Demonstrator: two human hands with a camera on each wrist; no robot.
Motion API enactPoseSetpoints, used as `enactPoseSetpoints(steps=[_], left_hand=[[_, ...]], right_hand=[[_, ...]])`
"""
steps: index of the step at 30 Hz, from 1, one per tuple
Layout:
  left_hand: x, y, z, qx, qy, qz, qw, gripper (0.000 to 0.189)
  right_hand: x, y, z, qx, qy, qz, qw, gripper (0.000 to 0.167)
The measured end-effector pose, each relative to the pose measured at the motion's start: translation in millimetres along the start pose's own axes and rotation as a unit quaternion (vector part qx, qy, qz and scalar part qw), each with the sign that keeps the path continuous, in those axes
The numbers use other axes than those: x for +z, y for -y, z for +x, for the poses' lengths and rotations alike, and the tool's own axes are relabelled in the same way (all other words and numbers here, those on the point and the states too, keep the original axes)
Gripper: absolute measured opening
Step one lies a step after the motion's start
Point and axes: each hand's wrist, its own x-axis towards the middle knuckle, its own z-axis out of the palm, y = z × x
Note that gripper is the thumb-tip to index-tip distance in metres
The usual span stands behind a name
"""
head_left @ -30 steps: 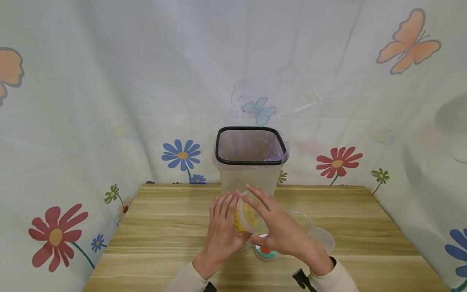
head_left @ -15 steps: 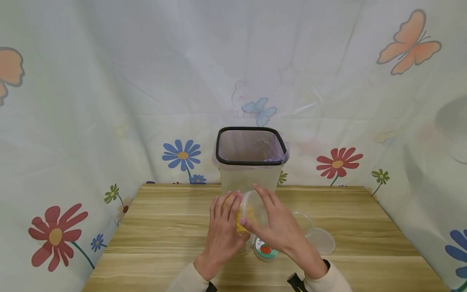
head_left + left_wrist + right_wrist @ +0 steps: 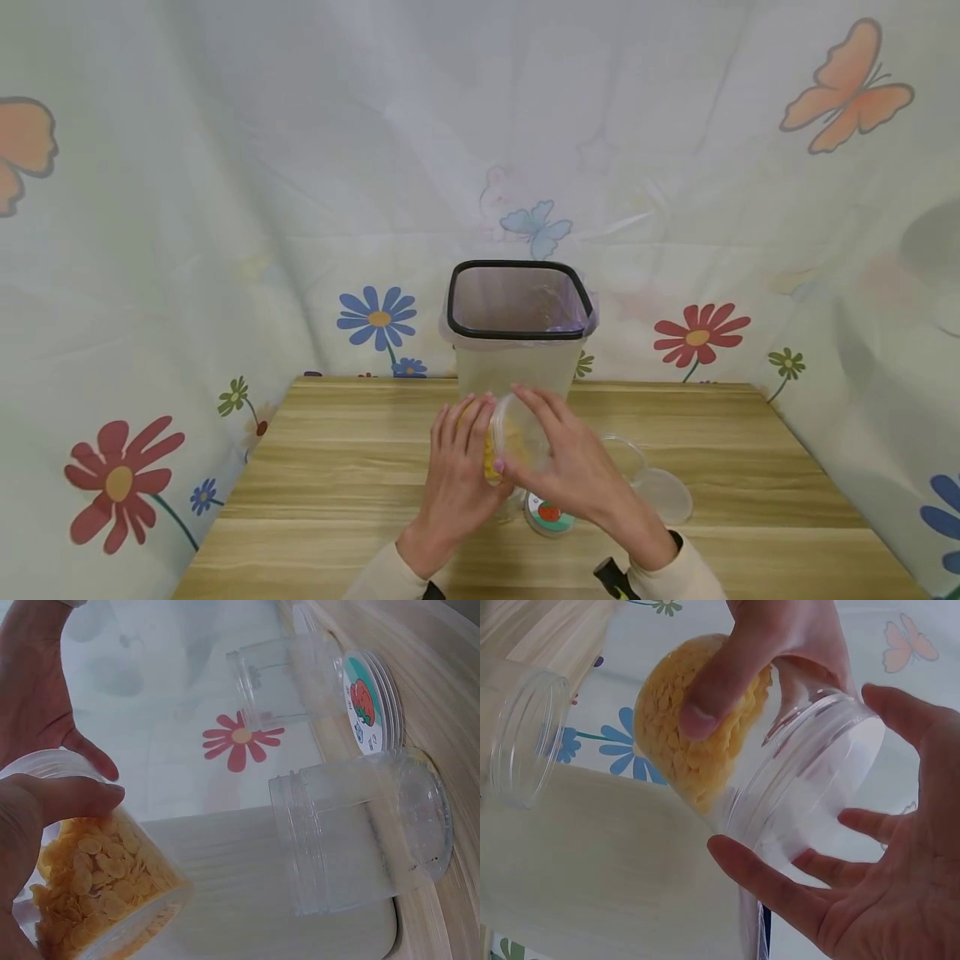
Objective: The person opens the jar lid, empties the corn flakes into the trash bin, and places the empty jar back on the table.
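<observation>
My left hand (image 3: 459,479) grips a clear jar (image 3: 681,682) of yellow cornflakes (image 3: 105,866), tilted sideways above the table. The thumb lies along the jar's side. A translucent white lid (image 3: 821,784) covers the jar's mouth, which faces right. Around the lid's edge, the thumb and spread fingers of my right hand (image 3: 588,471) hold it. Below my hands stands a clear open jar (image 3: 360,832). Beside that jar sits a stack of round lids (image 3: 550,514) with a tomato picture on top.
A bin (image 3: 513,367) with a black rim and purple liner stands behind my hands. Another clear open jar (image 3: 289,679) stands on the right side, near a translucent disc (image 3: 666,497) on the wooden table (image 3: 337,467). A patterned curtain (image 3: 300,167) encloses the table.
My right hand let its thumb and fingers shift around the lid's rim, spreading and then closing in on it again. The left hand kept its grip on the jar, nearly still.
</observation>
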Motion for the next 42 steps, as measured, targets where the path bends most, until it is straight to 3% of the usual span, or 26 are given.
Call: enactPoseSetpoints(steps=[7, 12, 24, 35, 42], left_hand=[[-4.5, 2.6, -1.4, -0.003, -0.006, -0.021, 0.9998, 0.09], [-10.9, 3.0, -2.6, -0.01, -0.002, -0.026, 0.9996, 0.097], [-25.6, 4.3, -5.1, -0.023, 0.017, -0.018, 0.9994, 0.115], [-32.2, 5.9, -5.2, -0.035, 0.038, -0.031, 0.9982, 0.115], [-32.9, 8.6, -4.0, -0.03, 0.032, -0.049, 0.9978, 0.115]], right_hand=[[-2.5, -4.2, 1.5, -0.079, 0.016, -0.002, 0.9967, 0.085], [-4.3, -4.5, 2.8, -0.125, 0.024, -0.007, 0.9919, 0.09], [-5.7, 2.1, 5.8, -0.184, 0.021, -0.005, 0.9827, 0.098], [-9.8, 5.0, 8.6, -0.208, 0.048, 0.003, 0.977, 0.099], [-11.4, 5.1, 9.6, -0.223, 0.058, -0.003, 0.973, 0.1]])
